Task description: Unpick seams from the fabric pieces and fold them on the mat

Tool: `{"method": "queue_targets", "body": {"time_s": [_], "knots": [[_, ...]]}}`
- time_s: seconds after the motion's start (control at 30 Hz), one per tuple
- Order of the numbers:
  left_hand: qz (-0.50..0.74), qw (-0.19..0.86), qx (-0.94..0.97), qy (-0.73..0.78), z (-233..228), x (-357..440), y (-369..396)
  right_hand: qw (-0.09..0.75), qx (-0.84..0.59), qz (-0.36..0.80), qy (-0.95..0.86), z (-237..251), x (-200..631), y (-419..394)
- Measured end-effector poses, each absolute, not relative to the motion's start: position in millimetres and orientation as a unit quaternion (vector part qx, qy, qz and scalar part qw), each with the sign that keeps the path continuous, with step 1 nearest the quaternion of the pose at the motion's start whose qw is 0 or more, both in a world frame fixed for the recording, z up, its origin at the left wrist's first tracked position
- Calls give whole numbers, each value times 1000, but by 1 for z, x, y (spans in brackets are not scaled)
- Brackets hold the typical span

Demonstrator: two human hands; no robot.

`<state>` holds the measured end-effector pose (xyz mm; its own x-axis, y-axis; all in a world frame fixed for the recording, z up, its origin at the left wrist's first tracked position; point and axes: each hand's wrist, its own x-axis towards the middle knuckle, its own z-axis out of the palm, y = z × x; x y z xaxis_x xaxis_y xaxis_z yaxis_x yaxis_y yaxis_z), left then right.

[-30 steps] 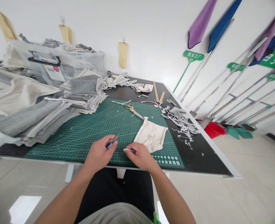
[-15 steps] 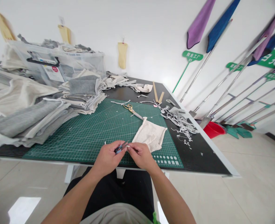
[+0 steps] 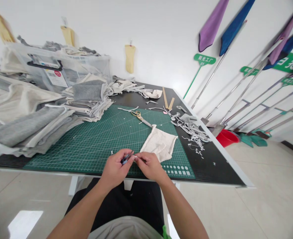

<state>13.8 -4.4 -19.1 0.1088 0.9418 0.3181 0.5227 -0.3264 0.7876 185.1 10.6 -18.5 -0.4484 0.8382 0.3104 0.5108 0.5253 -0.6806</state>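
My left hand (image 3: 116, 167) grips a small blue tool (image 3: 125, 158) between thumb and fingers, its tip pointing right. My right hand (image 3: 149, 165) pinches the end of a thin white cord (image 3: 135, 157) and holds it against the tool's tip. Both hands hover over the near edge of the green cutting mat (image 3: 99, 139). A cream fabric pouch (image 3: 159, 144) lies flat on the mat just beyond my right hand. Gold-handled scissors (image 3: 141, 118) lie farther back on the mat.
Stacks of grey and cream fabric (image 3: 32, 113) fill the left of the black table (image 3: 218, 166). White cord scraps (image 3: 191, 127) lie at the right. Two wooden rulers (image 3: 167, 98) sit at the back. A red basin (image 3: 226, 137) stands on the floor; poles lean on the wall.
My hands came together: the left hand moved right with the blue tool, and the right hand lifted the cord end to meet the tool's tip. Little movement in the last half second.
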Motion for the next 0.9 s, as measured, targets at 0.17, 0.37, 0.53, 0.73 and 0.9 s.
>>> {"method": "queue_targets", "body": {"time_s": [0.17, 0.37, 0.53, 0.73, 0.9], "knots": [[400, 240, 713, 523, -20, 12, -5, 313, -418, 257, -813, -18, 185, 11], [390, 224, 719, 530, -22, 12, -6, 314, -414, 261, -813, -16, 184, 11], [409, 250, 701, 529, -23, 14, -6, 309, -421, 259, -812, -17, 184, 11], [448, 247, 667, 541, -23, 14, -5, 307, -419, 263, -813, -17, 183, 11], [409, 270, 692, 530, -23, 14, -4, 304, -422, 260, -813, -15, 183, 10]]}}
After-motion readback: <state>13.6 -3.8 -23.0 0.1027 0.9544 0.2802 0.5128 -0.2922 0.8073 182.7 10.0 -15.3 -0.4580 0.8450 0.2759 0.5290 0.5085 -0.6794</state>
